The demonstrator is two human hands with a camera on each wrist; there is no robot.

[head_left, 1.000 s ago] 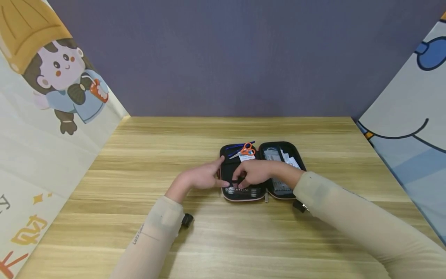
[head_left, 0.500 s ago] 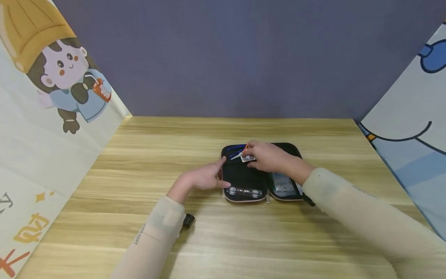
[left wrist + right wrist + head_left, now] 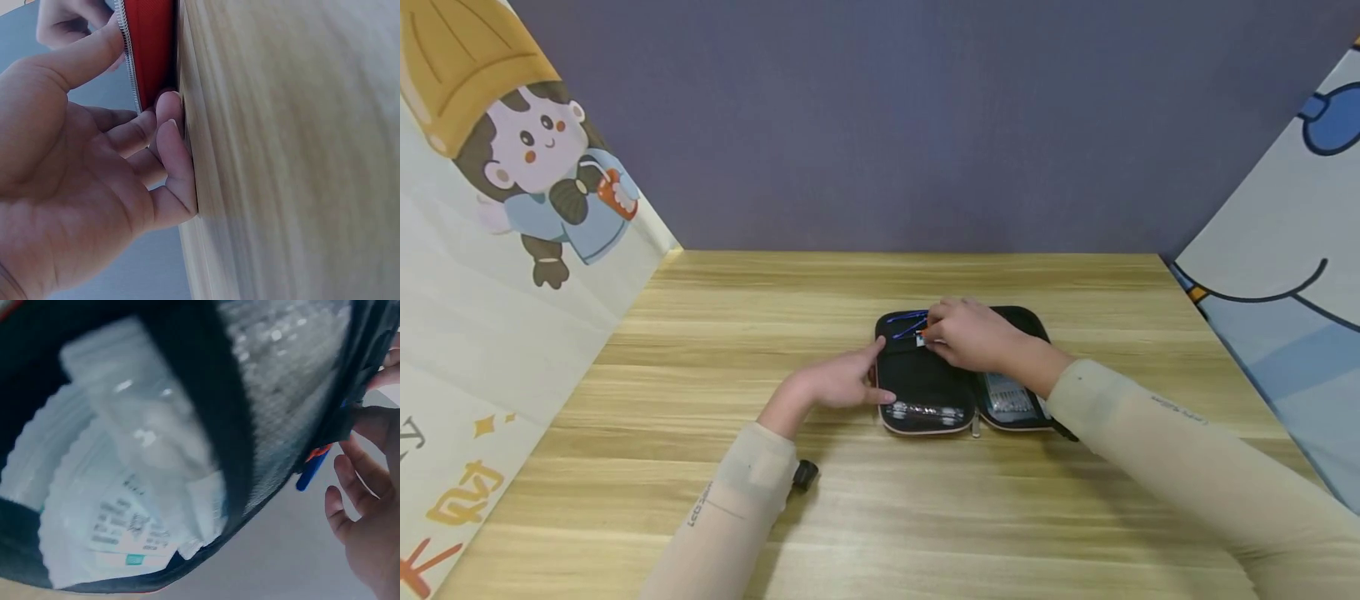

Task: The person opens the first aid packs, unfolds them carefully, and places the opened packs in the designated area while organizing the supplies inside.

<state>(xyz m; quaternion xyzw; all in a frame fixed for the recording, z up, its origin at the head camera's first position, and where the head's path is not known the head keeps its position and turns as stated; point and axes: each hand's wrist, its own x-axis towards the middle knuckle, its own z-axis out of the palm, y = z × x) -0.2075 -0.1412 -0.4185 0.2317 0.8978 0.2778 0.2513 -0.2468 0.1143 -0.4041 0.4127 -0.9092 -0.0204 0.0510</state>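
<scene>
A black zip case (image 3: 917, 373) lies spread open on the table, with a red side (image 3: 152, 50) low in the left wrist view. My left hand (image 3: 835, 379) holds its left edge, thumb on the zipper rim and fingers curled against the side near the tabletop. Over the upper part of the left half, my right hand (image 3: 973, 335) grips small scissors by their orange handle (image 3: 923, 332); the blades are hidden. Blue plastic tweezers (image 3: 907, 316) and a small white card (image 3: 919, 341) lie beside its fingertips.
In the case's right half, a clear pocket (image 3: 1009, 393) and white sealed packets (image 3: 112, 525) sit behind black bands. A clear strip of small items (image 3: 925, 412) runs along the lower left half. A dark panel (image 3: 880, 125) stands behind the table.
My right hand has moved from the lower left half up to the scissors. Their blades, visible half a second ago, are now out of sight. The left hand stays at the case edge.
</scene>
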